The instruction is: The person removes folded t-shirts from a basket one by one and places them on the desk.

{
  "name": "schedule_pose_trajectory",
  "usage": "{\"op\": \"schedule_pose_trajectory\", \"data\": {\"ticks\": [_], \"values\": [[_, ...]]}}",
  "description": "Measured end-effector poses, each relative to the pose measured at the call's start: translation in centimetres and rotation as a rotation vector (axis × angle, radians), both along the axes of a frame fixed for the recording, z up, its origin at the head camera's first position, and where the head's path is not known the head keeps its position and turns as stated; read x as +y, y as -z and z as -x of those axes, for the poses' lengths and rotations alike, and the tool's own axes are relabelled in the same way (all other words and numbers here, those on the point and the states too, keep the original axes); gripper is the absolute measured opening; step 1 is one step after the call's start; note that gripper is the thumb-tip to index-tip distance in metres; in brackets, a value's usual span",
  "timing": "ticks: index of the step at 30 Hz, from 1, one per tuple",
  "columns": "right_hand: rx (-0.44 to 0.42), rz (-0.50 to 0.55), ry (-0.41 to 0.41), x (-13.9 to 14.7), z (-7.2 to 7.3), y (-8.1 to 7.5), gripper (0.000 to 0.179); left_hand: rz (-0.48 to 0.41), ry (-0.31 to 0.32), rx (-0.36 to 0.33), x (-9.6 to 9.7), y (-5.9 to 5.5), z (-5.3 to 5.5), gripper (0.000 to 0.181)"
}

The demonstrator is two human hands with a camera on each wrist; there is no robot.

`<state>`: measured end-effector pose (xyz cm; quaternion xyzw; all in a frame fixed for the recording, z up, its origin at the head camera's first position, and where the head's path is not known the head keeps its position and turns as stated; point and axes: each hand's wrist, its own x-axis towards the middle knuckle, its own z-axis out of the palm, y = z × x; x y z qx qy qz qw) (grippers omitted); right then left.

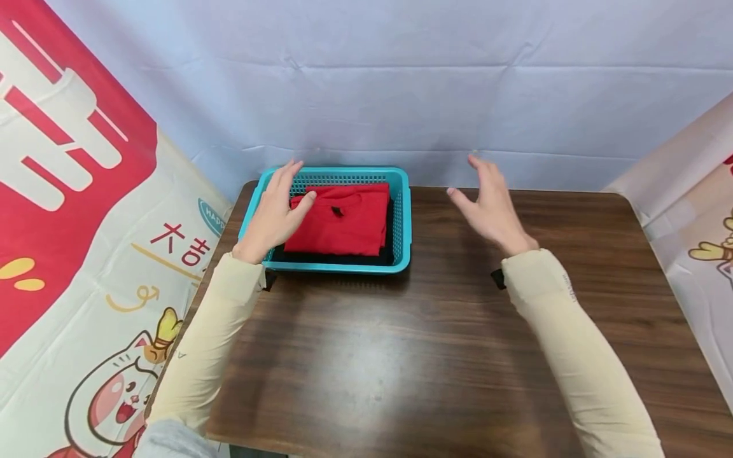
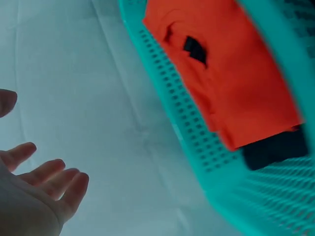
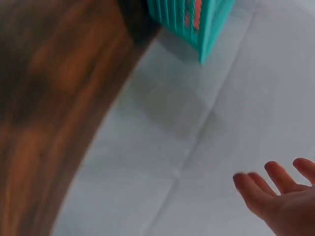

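A turquoise plastic basket [image 1: 343, 268] stands at the back left of the wooden table. In it lies a folded red shirt [image 1: 343, 229] with a small black label at the neckline, on top of a folded black cloth [image 1: 392, 238]. My left hand [image 1: 272, 216] hovers over the basket's left side with fingers spread, holding nothing; in the left wrist view the fingers [image 2: 74, 194] are apart from the basket. To the right of the basket my right hand [image 1: 489, 203] is raised above the table's back edge, fingers extended, with nothing in its grasp.
The dark wooden table [image 1: 355, 356] reaches from the basket to the right and front. A pale cloth backdrop [image 1: 401, 108] hangs just behind its back edge. A printed red and white sheet [image 1: 166, 254] hangs along the left side, and another sheet [image 1: 687, 184] on the right.
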<state>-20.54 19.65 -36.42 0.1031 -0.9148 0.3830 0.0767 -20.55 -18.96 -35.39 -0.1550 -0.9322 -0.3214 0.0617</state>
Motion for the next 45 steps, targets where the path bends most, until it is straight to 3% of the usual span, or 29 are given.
{"op": "schedule_pose_trajectory", "data": {"ticks": [5, 10, 18, 22, 30, 40, 45], "values": [[-0.063, 0.115, -0.031, -2.8, -0.2, 2.4, 0.068, -0.068, -0.029, -0.016, -1.3, 2.2, -0.3, 0.065], [-0.159, 0.265, -0.114, -5.9, -0.8, 4.1, 0.063, -0.131, -0.083, -0.094, -2.2, 4.5, -0.9, 0.063], [-0.313, 0.273, -0.217, -9.8, -1.9, 5.6, 0.069, -0.176, -0.184, -0.253, -2.2, 7.2, -0.7, 0.062], [-0.353, 0.277, -0.230, -11.2, -2.1, 6.3, 0.071, -0.161, -0.223, -0.303, -1.7, 7.7, -0.5, 0.063], [-0.400, 0.271, -0.148, -13.2, -2.3, 7.2, 0.076, -0.099, -0.306, -0.366, -1.7, 9.4, -0.4, 0.065], [-0.500, 0.359, -0.054, -14.6, -1.7, 7.3, 0.081, -0.136, -0.366, -0.463, -2.2, 9.6, 0.2, 0.064], [-0.579, 0.399, -0.025, -14.9, -1.3, 7.4, 0.082, -0.137, -0.400, -0.470, -2.4, 9.6, 0.2, 0.064]]}}
